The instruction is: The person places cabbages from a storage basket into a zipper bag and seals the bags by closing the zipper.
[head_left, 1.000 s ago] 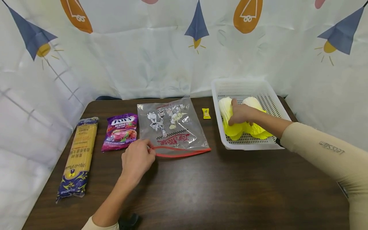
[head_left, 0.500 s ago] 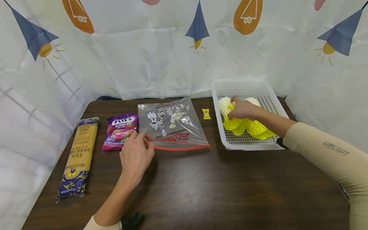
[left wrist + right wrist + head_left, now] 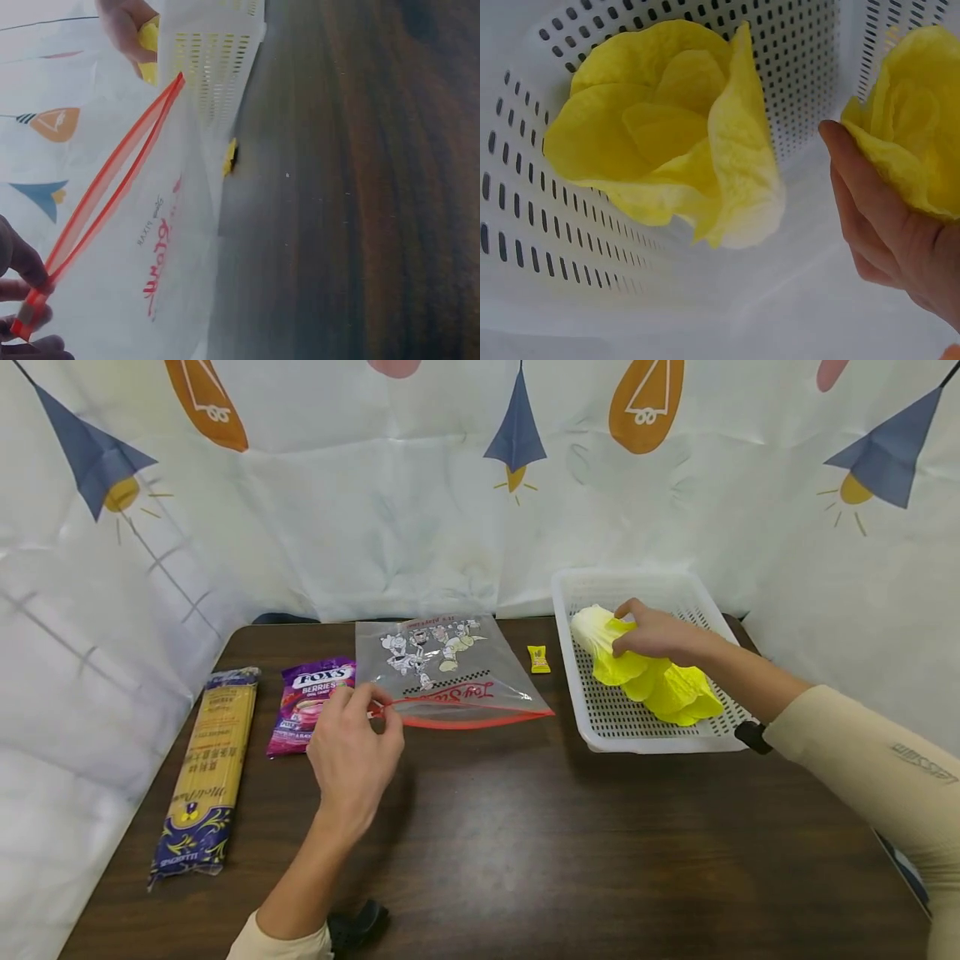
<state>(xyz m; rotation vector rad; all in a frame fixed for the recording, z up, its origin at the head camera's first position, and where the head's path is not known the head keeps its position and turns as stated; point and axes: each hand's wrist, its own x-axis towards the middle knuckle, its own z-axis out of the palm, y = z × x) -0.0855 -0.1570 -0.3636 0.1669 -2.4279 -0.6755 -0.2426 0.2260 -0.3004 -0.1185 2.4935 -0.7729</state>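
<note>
A clear zip bag (image 3: 450, 664) with cartoon prints and a red zip edge lies mid-table. My left hand (image 3: 375, 703) pinches the left end of that red edge and holds it raised off the table. In the left wrist view the red zip edge (image 3: 112, 187) runs up from my fingertips (image 3: 22, 274), its mouth slightly parted. My right hand (image 3: 637, 631) is in the white basket (image 3: 637, 739) and grips one yellow toy cabbage (image 3: 607, 652). A second cabbage (image 3: 678, 693) lies beside it. The right wrist view shows the held cabbage (image 3: 911, 135) and the free one (image 3: 667, 142).
On the dark wooden table (image 3: 525, 843), a spaghetti packet (image 3: 206, 760) lies at the left, with a purple Fox's candy bag (image 3: 307, 706) beside it. A small yellow sweet (image 3: 537, 657) sits between bag and basket. A printed white curtain closes the back and sides.
My left hand has lifted the bag's red edge up and away from me. My right hand has closed on one cabbage and drawn it apart from the other.
</note>
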